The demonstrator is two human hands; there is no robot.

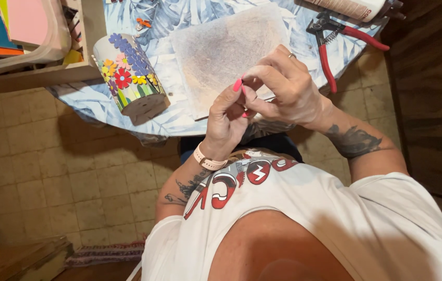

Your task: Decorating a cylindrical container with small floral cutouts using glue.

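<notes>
My left hand (224,117), with pink nails and a pale pink wrist strap, is held up at the near edge of the round table (93,99). My right hand (291,88), a ring on one finger, meets it from the right, its thumb and fingers pinched against my left fingertips. Whether anything small sits between the fingers is hidden. Just beyond the hands lies a flat greyish-white sheet (221,49). A cylinder pot (130,78) covered in coloured mosaic flowers lies tilted on the table to the left of my hands.
Red-handled nippers (330,47) lie on the blue leaf-print cloth at the right, a white tube (351,7) behind them. A clear plastic bin (33,36) on a wooden shelf stands at the upper left. Tiled floor below; dark wooden panel (434,93) at right.
</notes>
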